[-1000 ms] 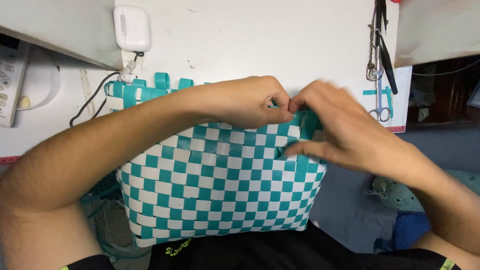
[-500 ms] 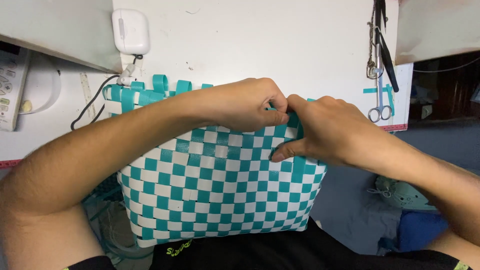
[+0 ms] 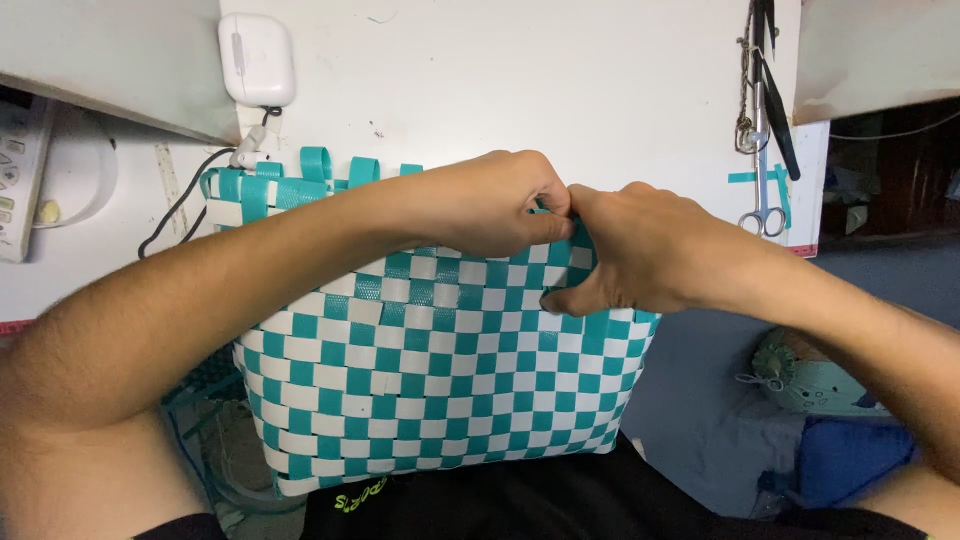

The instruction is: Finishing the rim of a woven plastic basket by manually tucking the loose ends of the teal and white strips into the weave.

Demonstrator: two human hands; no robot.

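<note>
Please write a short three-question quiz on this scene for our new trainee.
1. True or false: both hands meet at the top edge of the woven basket.
2. Which colours make up the basket's check pattern?
3. What hangs on the wall to the right? A) scissors B) a hammer C) a brush

Key:
1. True: the left hand and right hand touch there, pinching a teal strip.
2. Teal and white.
3. A: scissors.

Woven basket (image 3: 430,380) — teal-white checks (upright), lap-held
</note>
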